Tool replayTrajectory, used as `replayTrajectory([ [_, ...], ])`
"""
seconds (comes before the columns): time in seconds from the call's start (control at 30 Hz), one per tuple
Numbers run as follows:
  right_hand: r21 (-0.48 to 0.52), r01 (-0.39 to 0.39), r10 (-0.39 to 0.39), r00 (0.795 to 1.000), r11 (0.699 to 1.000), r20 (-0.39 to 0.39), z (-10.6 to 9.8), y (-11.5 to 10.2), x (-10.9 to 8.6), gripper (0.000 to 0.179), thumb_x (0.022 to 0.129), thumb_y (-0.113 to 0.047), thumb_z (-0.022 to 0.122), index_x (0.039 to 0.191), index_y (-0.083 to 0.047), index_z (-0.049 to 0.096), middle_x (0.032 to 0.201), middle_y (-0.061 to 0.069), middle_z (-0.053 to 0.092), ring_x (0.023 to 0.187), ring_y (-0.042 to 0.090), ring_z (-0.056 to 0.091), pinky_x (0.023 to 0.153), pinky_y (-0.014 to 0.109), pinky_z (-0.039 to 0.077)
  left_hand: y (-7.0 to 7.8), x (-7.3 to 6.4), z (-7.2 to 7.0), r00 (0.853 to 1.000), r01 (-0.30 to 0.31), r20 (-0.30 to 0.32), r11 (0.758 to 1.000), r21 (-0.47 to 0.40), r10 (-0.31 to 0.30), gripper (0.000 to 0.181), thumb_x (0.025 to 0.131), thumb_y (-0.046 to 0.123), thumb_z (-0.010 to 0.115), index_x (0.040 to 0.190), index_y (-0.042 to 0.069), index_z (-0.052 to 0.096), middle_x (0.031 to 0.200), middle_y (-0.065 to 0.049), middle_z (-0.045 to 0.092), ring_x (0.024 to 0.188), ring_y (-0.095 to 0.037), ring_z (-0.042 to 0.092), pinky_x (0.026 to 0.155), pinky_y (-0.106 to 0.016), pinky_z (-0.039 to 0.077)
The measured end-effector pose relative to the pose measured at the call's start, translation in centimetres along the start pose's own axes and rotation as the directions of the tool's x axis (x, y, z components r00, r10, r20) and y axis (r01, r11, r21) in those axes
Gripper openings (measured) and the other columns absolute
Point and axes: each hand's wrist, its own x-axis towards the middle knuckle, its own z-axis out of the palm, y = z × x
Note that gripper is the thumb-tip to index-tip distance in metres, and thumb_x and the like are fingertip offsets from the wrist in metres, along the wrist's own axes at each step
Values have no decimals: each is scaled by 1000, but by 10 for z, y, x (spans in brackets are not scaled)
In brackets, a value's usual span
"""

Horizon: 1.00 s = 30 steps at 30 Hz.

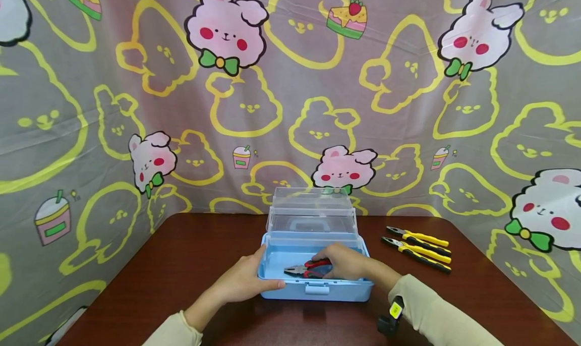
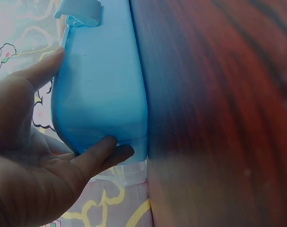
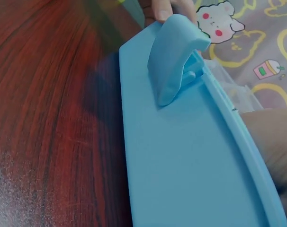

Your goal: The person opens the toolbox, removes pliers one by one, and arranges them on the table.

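A light blue plastic toolbox [image 1: 290, 290] sits on the table with its clear lid [image 1: 313, 217] raised at the back. My left hand [image 1: 245, 278] holds the box's front left corner, thumb along the front rim; in the left wrist view its fingers [image 2: 98, 153] press the end wall. Inside the box, my right hand [image 1: 347, 261] grips the red and black handles of a pair of combination pliers [image 1: 297, 271], whose metal jaws point left. The front wall hides most of the right hand in the right wrist view, where the front latch [image 3: 174, 61] hangs flipped outward.
Two pairs of pliers with yellow and black handles, the farther one [image 1: 419, 236] and the nearer one [image 1: 417, 254], lie on the table right of the box. A patterned curtain [image 1: 290, 109] hangs behind the dark wooden table [image 1: 181, 260].
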Motion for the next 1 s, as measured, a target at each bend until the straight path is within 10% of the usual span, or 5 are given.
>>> replayTrajectory([
  [1.0,180,-24,36,997,983,-64,-36,-14,-24,41,84,-20,88,122,-10,76,113,-3,74,101,29,66,82,42,55,0,2,1,999,42,-8,999,32,-41,117,84,59,80,159,-9,22,145,-26,54,121,-29,61,97,-53,50],
])
